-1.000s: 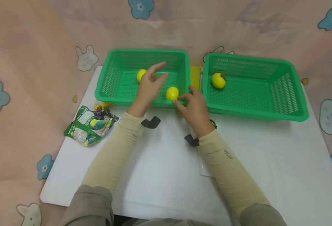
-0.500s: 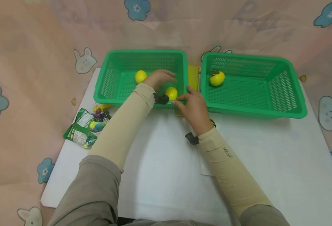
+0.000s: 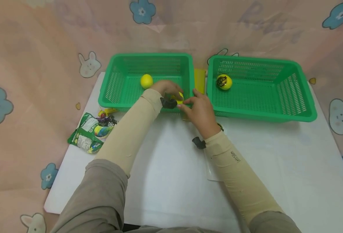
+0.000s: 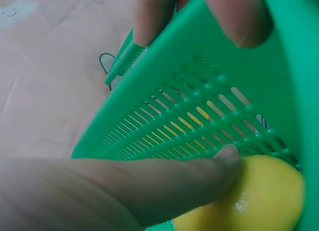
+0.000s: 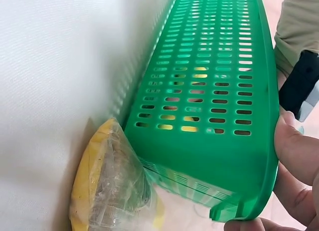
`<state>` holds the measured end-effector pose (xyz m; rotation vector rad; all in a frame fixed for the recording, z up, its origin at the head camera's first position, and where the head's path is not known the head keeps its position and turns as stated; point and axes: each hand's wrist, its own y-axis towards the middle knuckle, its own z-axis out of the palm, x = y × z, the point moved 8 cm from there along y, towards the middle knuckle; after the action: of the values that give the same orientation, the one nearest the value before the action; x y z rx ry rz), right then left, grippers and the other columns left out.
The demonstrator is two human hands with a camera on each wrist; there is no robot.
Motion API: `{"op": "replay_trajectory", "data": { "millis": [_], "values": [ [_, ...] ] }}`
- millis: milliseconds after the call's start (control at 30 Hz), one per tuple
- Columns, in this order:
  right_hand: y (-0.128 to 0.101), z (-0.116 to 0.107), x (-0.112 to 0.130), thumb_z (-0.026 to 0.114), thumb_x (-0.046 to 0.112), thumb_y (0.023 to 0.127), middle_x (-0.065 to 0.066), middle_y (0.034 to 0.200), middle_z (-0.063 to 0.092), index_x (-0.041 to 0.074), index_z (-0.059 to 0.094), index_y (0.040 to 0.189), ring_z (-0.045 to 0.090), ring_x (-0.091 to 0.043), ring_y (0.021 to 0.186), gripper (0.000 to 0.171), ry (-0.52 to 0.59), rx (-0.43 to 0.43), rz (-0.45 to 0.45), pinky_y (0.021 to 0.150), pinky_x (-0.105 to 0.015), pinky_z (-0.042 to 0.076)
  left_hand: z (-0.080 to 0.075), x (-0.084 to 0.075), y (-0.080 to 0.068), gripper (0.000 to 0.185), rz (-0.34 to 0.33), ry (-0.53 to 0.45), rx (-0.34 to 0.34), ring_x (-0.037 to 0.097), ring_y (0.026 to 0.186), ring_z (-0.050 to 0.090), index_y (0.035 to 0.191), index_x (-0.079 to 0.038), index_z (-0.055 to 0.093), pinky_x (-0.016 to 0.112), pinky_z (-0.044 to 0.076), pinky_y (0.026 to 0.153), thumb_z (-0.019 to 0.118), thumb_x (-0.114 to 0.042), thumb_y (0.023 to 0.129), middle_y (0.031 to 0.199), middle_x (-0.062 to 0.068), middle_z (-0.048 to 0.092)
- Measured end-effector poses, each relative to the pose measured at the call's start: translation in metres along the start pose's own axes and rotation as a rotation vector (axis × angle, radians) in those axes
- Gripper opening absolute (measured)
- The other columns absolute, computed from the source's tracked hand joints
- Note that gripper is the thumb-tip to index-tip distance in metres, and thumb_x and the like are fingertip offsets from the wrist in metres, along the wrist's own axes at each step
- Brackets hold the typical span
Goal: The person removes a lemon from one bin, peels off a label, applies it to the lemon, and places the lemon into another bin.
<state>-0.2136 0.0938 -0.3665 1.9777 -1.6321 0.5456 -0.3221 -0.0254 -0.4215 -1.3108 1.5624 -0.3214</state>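
While the right hand (image 3: 199,108) pinches the left green basket (image 3: 116,84) rim, the left hand (image 3: 168,89) curls round a yellow ball (image 4: 249,201) inside it; lifting it clear of the wall likely comes next.

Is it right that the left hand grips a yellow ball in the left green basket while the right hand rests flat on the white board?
Not quite. The right hand is not flat on the board; it holds the left green basket by its rim, as the right wrist view shows. The left hand does grip the yellow ball.
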Motion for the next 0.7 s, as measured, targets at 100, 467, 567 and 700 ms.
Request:
{"op": "replay_trajectory", "data": {
  "millis": [100, 467, 567, 700],
  "values": [
    [-0.001, 0.0, 0.0, 0.083, 0.036, 0.095, -0.026, 0.158, 0.047, 0.002, 0.083, 0.11, 0.042, -0.048, 0.146, 0.038, 0.001, 0.003, 0.009, 0.118, -0.058, 0.037, 0.0, 0.002, -0.003, 0.062, 0.018, -0.084, -0.033, 0.03, 0.155, 0.032, 0.164, -0.021, 0.044, 0.044, 0.041, 0.118, 0.066, -0.031, 0.106, 0.171, 0.007, 0.032],
    [0.002, 0.008, -0.004, 0.082, 0.036, 0.096, -0.025, 0.161, 0.043, 0.003, 0.082, 0.113, 0.04, -0.047, 0.148, 0.038, 0.0, 0.043, 0.038, 0.12, -0.057, 0.035, -0.012, -0.011, -0.1, 0.056, 0.312, -0.498, -0.499, 0.027, 0.12, 0.059, 0.152, -0.023, 0.056, 0.042, 0.057, 0.096, 0.076, -0.021, 0.099, 0.155, 0.011, 0.046],
    [0.001, 0.006, -0.004, 0.081, 0.032, 0.097, -0.026, 0.159, 0.045, 0.003, 0.082, 0.113, 0.042, -0.047, 0.145, 0.034, 0.003, 0.026, 0.018, 0.119, -0.057, 0.037, 0.017, -0.005, -0.141, 0.055, 0.396, -0.529, -0.565, 0.029, 0.114, 0.061, 0.147, -0.02, 0.059, 0.044, 0.056, 0.09, 0.079, -0.02, 0.096, 0.148, 0.008, 0.052],
    [0.0, 0.001, -0.002, 0.08, 0.032, 0.098, -0.027, 0.159, 0.045, 0.002, 0.081, 0.113, 0.042, -0.048, 0.145, 0.034, 0.009, 0.021, 0.011, 0.119, -0.059, 0.036, 0.072, 0.017, -0.166, 0.056, 0.385, -0.498, -0.59, 0.03, 0.108, 0.061, 0.145, -0.021, 0.062, 0.044, 0.055, 0.081, 0.081, -0.022, 0.093, 0.139, 0.002, 0.059]
  ]
}}
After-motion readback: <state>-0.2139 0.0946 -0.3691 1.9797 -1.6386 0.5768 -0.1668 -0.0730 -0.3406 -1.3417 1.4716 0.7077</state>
